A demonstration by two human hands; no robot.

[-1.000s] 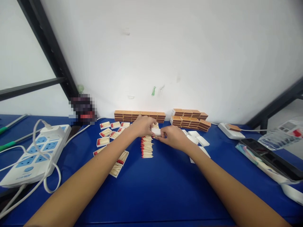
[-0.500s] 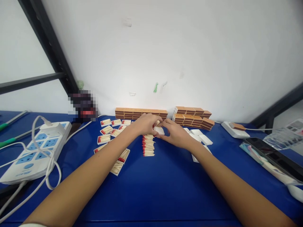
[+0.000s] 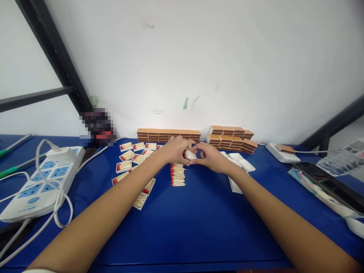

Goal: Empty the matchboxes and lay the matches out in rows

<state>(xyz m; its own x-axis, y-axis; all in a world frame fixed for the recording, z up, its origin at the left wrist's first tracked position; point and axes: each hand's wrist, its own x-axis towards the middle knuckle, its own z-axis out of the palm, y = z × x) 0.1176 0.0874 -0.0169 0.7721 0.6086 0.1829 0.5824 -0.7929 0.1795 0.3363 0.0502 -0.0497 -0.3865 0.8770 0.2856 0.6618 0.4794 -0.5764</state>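
Observation:
A small white matchbox tray (image 3: 190, 155) is held up between my two hands, with red match heads showing at its left end. My left hand (image 3: 176, 149) curls around the tray's left side. From the right, my right hand (image 3: 209, 156) grips it with thumb and fingers. Just below the hands lies a row of loose red-headed matches (image 3: 178, 175) on the blue table (image 3: 182, 227). Several filled matchbox trays (image 3: 124, 166) are spread to the left, partly behind my left forearm. To the right, several white trays (image 3: 247, 165) lie near my right wrist.
Stacked brown matchboxes (image 3: 169, 134) line the wall at the back, with another stack (image 3: 231, 142) farther right. A power strip (image 3: 42, 182) with looped white cables is at the left. On the right are a white adapter (image 3: 281, 153) and a dark phone (image 3: 330, 187).
The tray has tilted between my hands, and red match heads now show at its left end. My right fingers have curled more. The view has shifted slightly.

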